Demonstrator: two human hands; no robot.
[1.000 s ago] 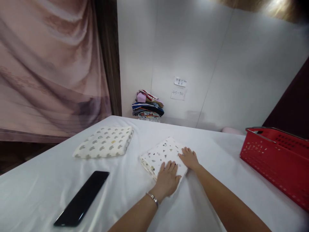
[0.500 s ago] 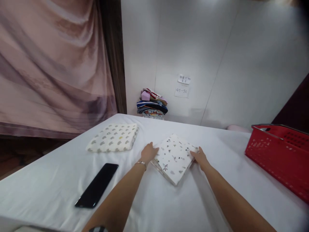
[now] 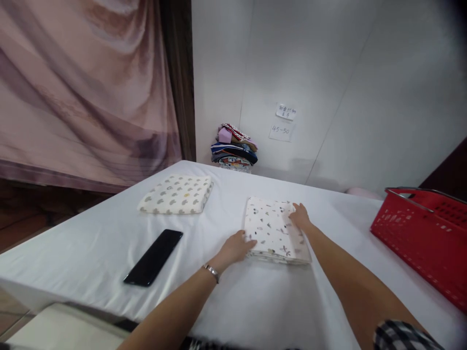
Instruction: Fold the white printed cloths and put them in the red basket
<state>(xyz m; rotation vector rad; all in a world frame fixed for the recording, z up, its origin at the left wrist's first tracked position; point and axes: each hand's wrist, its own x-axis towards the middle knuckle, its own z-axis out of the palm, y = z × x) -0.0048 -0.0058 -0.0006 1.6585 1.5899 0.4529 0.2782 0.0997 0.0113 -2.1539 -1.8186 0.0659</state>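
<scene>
A folded white cloth (image 3: 270, 226) with small grey and brown printed figures lies in front of me, its layered near edge facing me. At its near left corner, my left hand (image 3: 235, 247) grips the edge, thumb over the top and the other fingers along the side. My right hand (image 3: 300, 216) pinches the far right edge, its fingertips partly hidden. To the left lies another folded cloth (image 3: 177, 195), cream with grey mouse-head shapes, apart from both hands. A black phone (image 3: 153, 257) rests flat nearer to me.
A red plastic basket (image 3: 416, 233) with a metal handle stands on the right of the white-covered table (image 3: 215, 311). Beyond the far edge, a pile of folded clothes (image 3: 234, 148) sits against the wall. A pink curtain (image 3: 83, 97) hangs at left.
The printed cloth has turned from a diamond position to nearly square with me. My left hand has come nearer to me along its edge, my right hand farther away. The view has shifted slightly.
</scene>
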